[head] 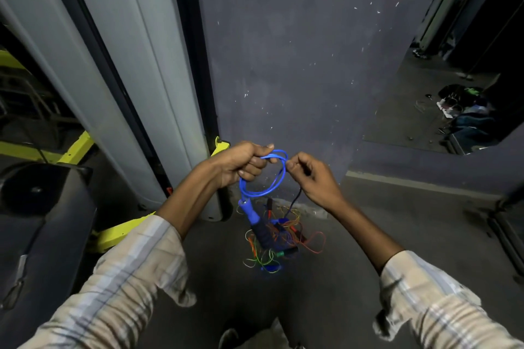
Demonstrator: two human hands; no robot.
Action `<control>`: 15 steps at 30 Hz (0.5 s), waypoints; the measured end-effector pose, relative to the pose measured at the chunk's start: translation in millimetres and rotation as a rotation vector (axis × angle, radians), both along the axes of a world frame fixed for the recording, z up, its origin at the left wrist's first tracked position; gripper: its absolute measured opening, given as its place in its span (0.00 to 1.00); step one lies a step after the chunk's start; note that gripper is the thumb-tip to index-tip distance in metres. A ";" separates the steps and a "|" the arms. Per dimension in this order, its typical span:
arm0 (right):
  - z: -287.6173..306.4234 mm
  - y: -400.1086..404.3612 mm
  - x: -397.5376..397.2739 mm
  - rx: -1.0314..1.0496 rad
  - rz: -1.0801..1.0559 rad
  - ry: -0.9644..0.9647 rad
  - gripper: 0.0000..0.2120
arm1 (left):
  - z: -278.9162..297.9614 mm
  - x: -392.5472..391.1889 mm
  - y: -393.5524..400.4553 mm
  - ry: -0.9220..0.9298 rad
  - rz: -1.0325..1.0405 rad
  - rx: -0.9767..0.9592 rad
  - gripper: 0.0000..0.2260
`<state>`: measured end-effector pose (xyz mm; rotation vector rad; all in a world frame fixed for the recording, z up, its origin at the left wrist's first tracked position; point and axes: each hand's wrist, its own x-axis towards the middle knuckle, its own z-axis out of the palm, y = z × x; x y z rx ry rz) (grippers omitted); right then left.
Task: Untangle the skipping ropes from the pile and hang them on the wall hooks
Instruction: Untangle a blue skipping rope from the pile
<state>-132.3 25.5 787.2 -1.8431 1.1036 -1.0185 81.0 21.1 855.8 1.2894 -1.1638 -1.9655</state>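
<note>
Centre frame: left hand [241,161] curled around coils of a blue skipping rope [265,178]; right hand [312,176] pinched the same loop. Blue-and-black handle [256,224] dangled below the left hand. Lower centre, the tangled rope pile [280,241] lay on the grey floor [354,278]. No legible writing.

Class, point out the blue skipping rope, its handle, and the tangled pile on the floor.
blue skipping rope [273,185], head view, lower curve of the held loop
handle [256,222], head view, middle of the hanging grip
tangled pile [286,238], head view, centre of the cords
</note>
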 end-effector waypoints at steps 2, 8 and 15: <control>-20.3 -1.4 -7.4 0.034 -0.007 -0.001 0.13 | 8.4 8.7 -2.9 0.039 0.018 0.013 0.15; -101.2 -1.5 -43.6 0.135 -0.090 0.138 0.15 | 23.3 47.0 -4.1 0.194 0.127 0.030 0.12; -166.9 10.0 -87.8 0.150 -0.168 0.380 0.13 | 40.1 106.8 -1.1 0.356 0.304 -0.046 0.13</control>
